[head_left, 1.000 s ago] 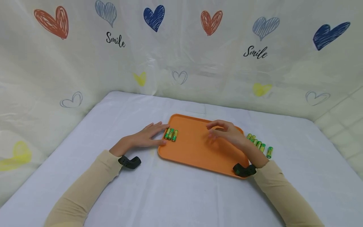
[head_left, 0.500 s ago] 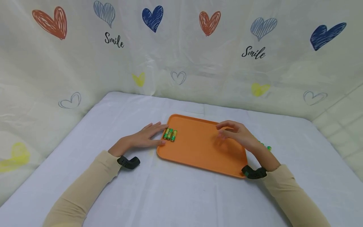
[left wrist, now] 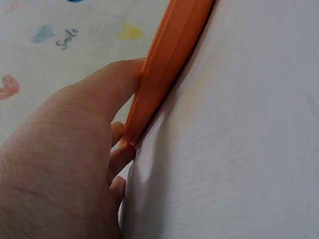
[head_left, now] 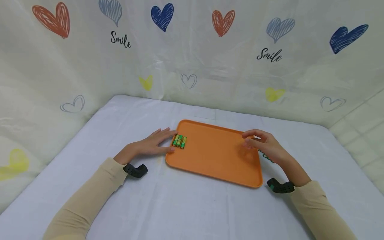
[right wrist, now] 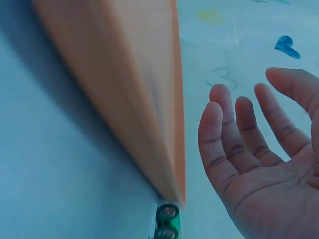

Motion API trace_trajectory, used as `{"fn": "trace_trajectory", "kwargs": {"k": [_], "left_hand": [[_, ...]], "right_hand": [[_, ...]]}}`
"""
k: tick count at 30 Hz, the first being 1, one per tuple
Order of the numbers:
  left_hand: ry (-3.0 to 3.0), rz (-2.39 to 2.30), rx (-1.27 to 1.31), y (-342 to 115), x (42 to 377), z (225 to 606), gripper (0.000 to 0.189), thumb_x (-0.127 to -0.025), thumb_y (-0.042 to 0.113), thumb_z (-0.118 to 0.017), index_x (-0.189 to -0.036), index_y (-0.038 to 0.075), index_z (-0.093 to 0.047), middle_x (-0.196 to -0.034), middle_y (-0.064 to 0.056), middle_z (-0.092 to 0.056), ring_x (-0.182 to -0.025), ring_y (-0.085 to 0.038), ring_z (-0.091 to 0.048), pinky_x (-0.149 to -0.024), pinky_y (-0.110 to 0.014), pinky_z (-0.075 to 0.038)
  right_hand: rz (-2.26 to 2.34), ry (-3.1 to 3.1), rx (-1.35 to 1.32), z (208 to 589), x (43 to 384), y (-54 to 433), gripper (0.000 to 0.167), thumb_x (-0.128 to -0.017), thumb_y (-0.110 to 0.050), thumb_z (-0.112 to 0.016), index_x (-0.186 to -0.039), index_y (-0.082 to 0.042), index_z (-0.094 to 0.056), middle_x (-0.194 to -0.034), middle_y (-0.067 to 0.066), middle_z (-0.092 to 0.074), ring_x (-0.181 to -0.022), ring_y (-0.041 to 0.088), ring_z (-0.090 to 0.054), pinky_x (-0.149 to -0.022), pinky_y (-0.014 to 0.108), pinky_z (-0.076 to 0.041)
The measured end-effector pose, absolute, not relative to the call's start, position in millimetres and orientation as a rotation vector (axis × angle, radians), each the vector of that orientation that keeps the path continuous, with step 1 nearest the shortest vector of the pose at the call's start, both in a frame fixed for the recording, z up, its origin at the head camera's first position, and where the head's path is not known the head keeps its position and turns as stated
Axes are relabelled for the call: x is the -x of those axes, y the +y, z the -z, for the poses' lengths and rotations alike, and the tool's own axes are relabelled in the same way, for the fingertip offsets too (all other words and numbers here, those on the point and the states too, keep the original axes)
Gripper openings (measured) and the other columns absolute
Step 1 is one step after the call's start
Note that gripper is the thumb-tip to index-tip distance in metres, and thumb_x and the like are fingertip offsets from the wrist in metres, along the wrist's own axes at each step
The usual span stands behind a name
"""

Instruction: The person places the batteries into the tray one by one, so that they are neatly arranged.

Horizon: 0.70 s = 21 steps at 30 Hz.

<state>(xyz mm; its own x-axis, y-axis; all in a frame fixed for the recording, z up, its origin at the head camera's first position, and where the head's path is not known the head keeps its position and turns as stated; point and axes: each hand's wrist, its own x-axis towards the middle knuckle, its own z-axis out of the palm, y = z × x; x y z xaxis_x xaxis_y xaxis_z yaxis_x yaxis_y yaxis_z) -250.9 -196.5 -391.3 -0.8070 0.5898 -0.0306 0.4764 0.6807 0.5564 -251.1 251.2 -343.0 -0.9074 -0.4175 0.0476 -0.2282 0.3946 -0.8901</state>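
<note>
"What could be read?"

"'Smile' [head_left: 121,39] stood in black script on the white backdrop [head_left: 246,76], upper left in the head view."

"Was it alone?"

"No, a second 'Smile' [head_left: 269,55] stood farther right on the same backdrop, and the left wrist view showed the word too."

"What did the batteries [head_left: 179,141] say?"

"Their print was too small to read."

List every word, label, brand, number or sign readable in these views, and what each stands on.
"Smile": black script on the backdrop, below the left light-blue heart
"Smile": again on the backdrop, below the right light-blue heart
Three batteries on the tray: any print too small to read
Batteries beside the tray: partly hidden, nothing readable
No brand or number can be read.
</note>
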Motion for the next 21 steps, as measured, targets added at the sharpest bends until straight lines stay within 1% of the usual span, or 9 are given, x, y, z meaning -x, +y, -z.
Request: {"fn": "trace_trajectory", "kwargs": {"k": [3, 6, 10, 17, 21], "left_hand": [[2.689, -0.793, -0.859, -195.9, 251.2, 389.9, 0.079, -0.092, 0.057, -0.057, -0.156, 0.025, -0.023, -0.162, 0.003, -0.021, -0.151, -0.018, -0.004, -0.121, -0.042, 0.004], [2.687, -0.794, -0.856, -195.8, 250.9, 387.4, 0.079, -0.092, 0.056, -0.058, -0.156, 0.024, -0.024, -0.162, 0.002, -0.021, -0.151, -0.019, -0.005, -0.121, -0.044, 0.003], [2.686, -0.793, -0.861, -195.5, 251.1, 385.5, 0.078, -0.093, 0.054, -0.058, -0.156, 0.022, -0.024, -0.162, 0.0, -0.022, -0.151, -0.022, -0.005, -0.121, -0.046, 0.003], [2.679, -0.792, -0.862, -194.2, 251.7, 387.5, 0.077, -0.093, 0.054, -0.057, -0.156, 0.023, -0.024, -0.162, 0.001, -0.021, -0.151, -0.021, -0.005, -0.121, -0.045, 0.003], [2.681, -0.804, -0.863, -194.1, 251.7, 389.4, 0.077, -0.093, 0.053, -0.058, -0.156, 0.022, -0.025, -0.161, 0.0, -0.022, -0.151, -0.022, -0.006, -0.121, -0.046, 0.003]], "right_hand": [[1.518, 2.485, 0.555, 345.0, 247.8, 260.3, 0.037, -0.098, -0.023, -0.061, -0.124, 0.002, -0.057, -0.125, 0.012, -0.06, -0.093, 0.013, -0.068, -0.08, 0.022, -0.055], [1.508, 2.499, 0.549, 346.6, 245.2, 270.2, 0.036, -0.098, -0.022, -0.061, -0.125, 0.002, -0.056, -0.121, 0.007, -0.063, -0.092, 0.013, -0.068, -0.08, 0.022, -0.055], [1.519, 2.499, 0.549, 348.4, 242.5, 284.1, 0.036, -0.099, -0.02, -0.059, -0.126, 0.004, -0.055, -0.113, 0.005, -0.067, -0.088, 0.014, -0.067, -0.078, 0.023, -0.056], [1.479, 2.532, 0.503, 352.3, 233.9, 307.7, 0.034, -0.1, -0.02, -0.057, -0.127, 0.001, -0.055, -0.115, 0.001, -0.064, -0.088, 0.014, -0.067, -0.076, 0.025, -0.056], [1.472, 2.558, 0.498, 351.1, 229.5, 317.2, 0.035, -0.101, -0.02, -0.056, -0.127, 0.002, -0.054, -0.112, 0.002, -0.066, -0.088, 0.012, -0.067, -0.076, 0.025, -0.057]]}}
